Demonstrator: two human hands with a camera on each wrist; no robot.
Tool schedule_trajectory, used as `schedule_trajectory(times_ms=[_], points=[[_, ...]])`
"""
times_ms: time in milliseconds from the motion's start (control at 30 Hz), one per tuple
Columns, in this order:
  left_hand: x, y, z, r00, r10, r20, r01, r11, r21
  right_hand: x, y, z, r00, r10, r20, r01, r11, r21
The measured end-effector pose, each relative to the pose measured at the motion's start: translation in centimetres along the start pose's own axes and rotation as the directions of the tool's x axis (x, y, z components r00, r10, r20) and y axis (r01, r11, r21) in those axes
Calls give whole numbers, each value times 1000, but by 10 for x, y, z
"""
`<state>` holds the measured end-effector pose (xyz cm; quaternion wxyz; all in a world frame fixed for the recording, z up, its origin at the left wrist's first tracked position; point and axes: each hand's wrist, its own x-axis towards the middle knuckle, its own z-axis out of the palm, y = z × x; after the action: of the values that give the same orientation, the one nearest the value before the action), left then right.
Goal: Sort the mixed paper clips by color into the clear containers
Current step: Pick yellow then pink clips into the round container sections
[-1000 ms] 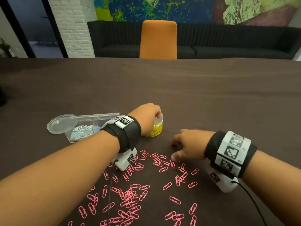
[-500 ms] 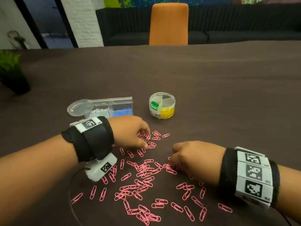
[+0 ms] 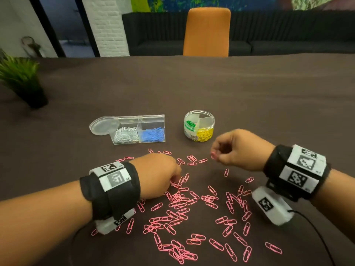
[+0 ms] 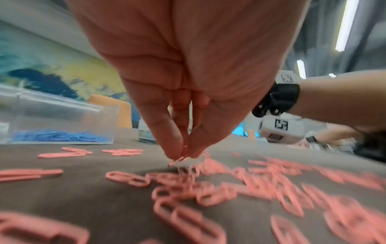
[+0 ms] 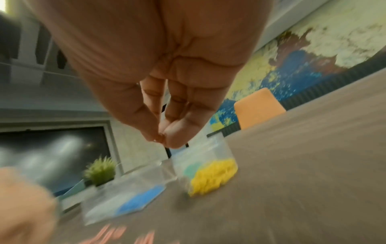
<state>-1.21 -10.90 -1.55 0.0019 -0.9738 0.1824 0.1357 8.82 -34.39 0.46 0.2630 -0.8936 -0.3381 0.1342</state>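
Several pink paper clips [image 3: 180,204] lie scattered on the brown table. My left hand [image 3: 163,175] is down among them, its fingertips pinching pink clips [image 4: 177,160] off the pile. My right hand [image 3: 234,148] is raised above the table just right of the round container [image 3: 199,125], which holds green and yellow clips; its fingertips pinch a pink clip [image 3: 213,155]. The rectangular clear box [image 3: 139,129] further left holds silver and blue clips. In the right wrist view the pinching fingertips [image 5: 165,138] hang above the round container [image 5: 211,171].
A round clear lid [image 3: 103,125] leans by the rectangular box. A potted plant [image 3: 21,79] stands at the far left of the table. An orange chair [image 3: 207,31] and a dark sofa stand behind the far edge.
My right hand has lifted off the pile with a pink clip and moved up toward the round container. My left hand left the round container and came down to the clips.
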Motion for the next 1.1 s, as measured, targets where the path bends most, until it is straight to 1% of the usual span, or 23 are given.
schedule_trajectory(times_ms=[67, 133, 200, 267, 333, 433, 467, 533, 567, 600, 633, 667, 733, 800, 867, 933, 967, 1033, 1100], points=[[1, -4, -7, 997, -39, -64, 34, 996, -81, 25, 0, -15, 993, 9, -121, -6, 999, 32], [5, -10, -16, 985, -111, -133, 80, 972, -219, 56, 0, -30, 975, 12, -224, -11, 1000, 8], [9, -16, -24, 968, -174, -181, 106, 937, -333, 86, 0, -40, 957, 9, -289, -26, 998, -55], [14, -21, -30, 957, -207, -204, 112, 910, -399, 114, 2, -44, 949, 11, -315, -51, 991, -120], [16, -25, -34, 948, -225, -224, 109, 893, -436, 135, 5, -41, 956, 38, -290, -92, 980, -176], [16, -32, -37, 942, -247, -229, 108, 866, -488, 151, 10, -33, 977, 71, -203, -125, 957, -263], [15, -35, -37, 940, -256, -226, 112, 855, -507, 152, 12, -32, 977, 65, -202, -121, 952, -280], [16, -40, -38, 932, -289, -218, 124, 822, -556, 151, 16, -33, 966, 46, -253, -116, 955, -271], [18, -43, -40, 925, -309, -220, 128, 802, -584, 148, 18, -35, 959, 41, -282, -117, 959, -259], [21, -45, -42, 915, -328, -235, 126, 787, -604, 146, 20, -36, 957, 57, -284, -131, 960, -248], [25, -47, -45, 902, -343, -263, 117, 780, -615, 143, 22, -38, 965, 93, -246, -154, 958, -241], [30, -48, -48, 886, -358, -295, 105, 774, -625, 139, 23, -39, 975, 129, -181, -170, 957, -235], [43, -51, -56, 854, -401, -333, 75, 727, -683, 130, 25, -40, 986, 149, -75, -161, 965, -209], [57, -51, -63, 821, -448, -354, 44, 668, -743, 116, 25, -40, 988, 140, -63, -150, 968, -201], [71, -52, -69, 801, -463, -379, 17, 650, -759, 100, 23, -38, 985, 154, -71, -168, 945, -282], [86, -52, -72, 800, -464, -382, 12, 647, -762, 90, 23, -34, 980, 188, -62, -197, 911, -363], [92, -51, -73, 801, -466, -374, 18, 645, -764, 88, 23, -32, 981, 187, -53, -193, 911, -365], [105, -48, -75, 805, -472, -361, 31, 640, -768, 88, 25, -28, 988, 154, -21, -154, 950, -271], [116, -40, -75, 811, -463, -357, 47, 661, -749, 90, 24, -23, 994, 110, 16, -108, 988, -114]])
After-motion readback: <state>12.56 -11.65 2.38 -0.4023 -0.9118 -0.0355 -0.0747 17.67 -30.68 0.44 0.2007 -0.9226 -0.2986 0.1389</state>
